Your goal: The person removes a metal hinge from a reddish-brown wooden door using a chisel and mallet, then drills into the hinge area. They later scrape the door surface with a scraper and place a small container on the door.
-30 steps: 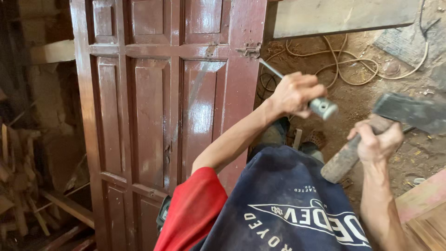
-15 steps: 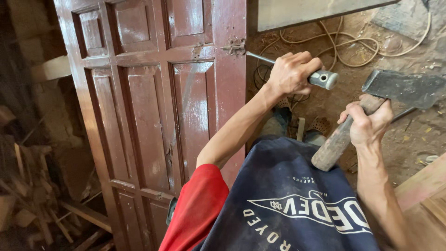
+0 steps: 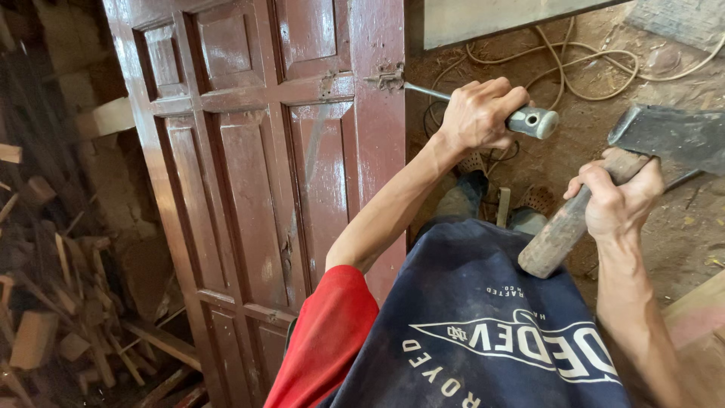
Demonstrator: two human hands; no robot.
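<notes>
Chisel (image 3: 483, 106) clenched in left hand (image 3: 477, 115), tip at door hinge (image 3: 387, 77); hatchet (image 3: 604, 189) gripped in right hand (image 3: 615, 198), raised slightly since before.

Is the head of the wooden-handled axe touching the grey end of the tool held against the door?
No: the dark metal axe head in the right hand is raised apart from the grey-handled metal tool gripped by the left hand.
</notes>
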